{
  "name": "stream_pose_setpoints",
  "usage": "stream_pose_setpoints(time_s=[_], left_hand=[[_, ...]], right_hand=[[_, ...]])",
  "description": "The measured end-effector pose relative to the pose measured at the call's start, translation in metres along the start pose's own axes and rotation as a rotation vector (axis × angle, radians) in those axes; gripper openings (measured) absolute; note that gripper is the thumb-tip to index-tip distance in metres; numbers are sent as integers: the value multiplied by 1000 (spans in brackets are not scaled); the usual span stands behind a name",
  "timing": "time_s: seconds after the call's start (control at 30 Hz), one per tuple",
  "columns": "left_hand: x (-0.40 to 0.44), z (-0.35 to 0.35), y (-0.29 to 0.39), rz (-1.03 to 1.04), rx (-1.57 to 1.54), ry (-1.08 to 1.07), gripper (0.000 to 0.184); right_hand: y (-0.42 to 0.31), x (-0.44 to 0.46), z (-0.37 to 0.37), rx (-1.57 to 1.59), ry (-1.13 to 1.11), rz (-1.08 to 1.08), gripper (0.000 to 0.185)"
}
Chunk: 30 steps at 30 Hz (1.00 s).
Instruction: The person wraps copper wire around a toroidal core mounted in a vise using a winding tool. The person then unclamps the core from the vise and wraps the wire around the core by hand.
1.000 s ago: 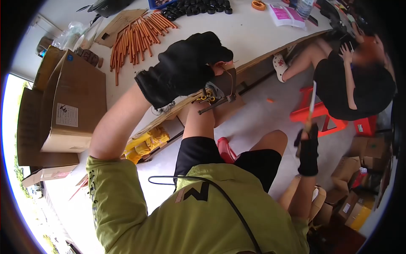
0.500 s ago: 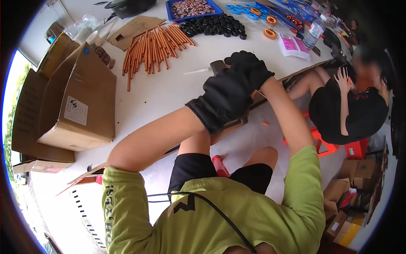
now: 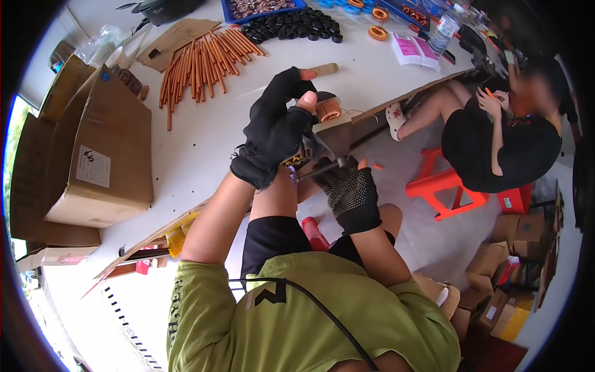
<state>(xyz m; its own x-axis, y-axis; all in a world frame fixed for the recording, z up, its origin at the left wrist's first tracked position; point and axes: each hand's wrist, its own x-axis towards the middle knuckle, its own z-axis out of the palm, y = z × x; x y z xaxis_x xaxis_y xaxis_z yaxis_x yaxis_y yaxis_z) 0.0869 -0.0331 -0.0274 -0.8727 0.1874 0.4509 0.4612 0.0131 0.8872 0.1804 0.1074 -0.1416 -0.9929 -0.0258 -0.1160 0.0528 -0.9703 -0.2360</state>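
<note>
My left hand (image 3: 276, 127), in a black glove with bare thumb and index fingertip, is over the edge of the workbench. Its thumb and index finger are apart, with nothing between them. Just right of the thumb, a copper-wound coil (image 3: 328, 110) sits at a dark vise (image 3: 316, 149), which the hand partly hides. A tan, tape-like roll (image 3: 325, 69) lies beyond the index fingertip. Lower down, my right hand (image 3: 352, 195), in a dotted black glove, has its fingers bent at the vise's metal handle bar (image 3: 319, 170). Motion blurs these fingers somewhat.
Copper-coloured rods (image 3: 201, 65) lie fanned on the bench, near black rings (image 3: 294, 26) and a blue tray (image 3: 248, 17). An open cardboard box (image 3: 111, 155) stands left. A plastic bottle (image 3: 444, 31) stands right. A seated person (image 3: 502, 136) works beside a red stool (image 3: 443, 183).
My hands were together over the vise and have separated. The right has dropped to the handle bar; the left has moved left, exposing the coil. The camera view has shifted slightly.
</note>
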Motion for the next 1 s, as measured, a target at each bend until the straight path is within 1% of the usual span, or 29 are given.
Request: stream_pose_setpoints(time_s=[0.03, 0.07, 0.13, 0.17, 0.2, 0.3, 0.37, 0.43, 0.47, 0.5, 0.53, 0.6, 0.67, 0.77, 0.8, 0.87, 0.9, 0.97, 1.0], left_hand=[[-4, 2, 4, -58, -16, 1, 31], [-6, 2, 0, 32, 90, 6, 33], [-9, 1, -4, 219, 302, 17, 36], [-11, 0, 0, 245, 335, -19, 40], [-11, 1, 6, 273, 380, -39, 39], [-10, 5, 15, 334, 496, -82, 36], [-7, 7, 17, 345, 558, -97, 34], [-7, 7, 16, 382, 582, -107, 32], [-3, 7, 15, 407, 594, -105, 31], [0, 7, 15, 426, 575, -103, 30], [0, 7, 14, 435, 554, -116, 29], [3, 8, 12, 468, 557, -92, 26], [10, 11, 11, 515, 598, -23, 23], [17, 17, 17, 306, 79, 144, 20], [18, 16, 18, 146, -205, 84, 17], [6, -4, 54, -116, -465, -89, 21], [-2, -8, 56, -156, -541, -122, 23], [-19, -13, 60, -247, -693, -187, 27], [-30, -14, 62, -313, -722, -185, 28]], right_hand=[[7, -4, 23, 21, 13, 34, 43], [11, -5, 50, 42, 23, 66, 46], [17, -3, 69, 102, 75, 91, 50], [19, -1, 72, 136, 116, 84, 52], [21, 0, 74, 168, 159, 79, 54], [24, 5, 66, 134, 66, 111, 50], [21, 17, 44, 116, -118, 106, 49], [-7, 13, 47, -861, -138, -121, 47], [-19, 11, 61, -1245, -179, -222, 45], [-31, 9, 75, -1715, -177, -366, 42], [-43, 7, 88, -2085, -141, -525, 39], [-63, 10, 121, -2393, -213, -630, 31], [-66, -3, 152, -2143, -168, -792, 25], [-55, -32, 151, -1812, -144, -1033, 23], [-49, -43, 144, -1704, -144, -1111, 23], [-40, -57, 124, -1777, -288, -1054, 24], [-37, -64, 122, -1835, -240, -1007, 20], [-37, -70, 113, -1673, -85, -751, 18], [-37, -74, 109, -1589, -6, -622, 17]])
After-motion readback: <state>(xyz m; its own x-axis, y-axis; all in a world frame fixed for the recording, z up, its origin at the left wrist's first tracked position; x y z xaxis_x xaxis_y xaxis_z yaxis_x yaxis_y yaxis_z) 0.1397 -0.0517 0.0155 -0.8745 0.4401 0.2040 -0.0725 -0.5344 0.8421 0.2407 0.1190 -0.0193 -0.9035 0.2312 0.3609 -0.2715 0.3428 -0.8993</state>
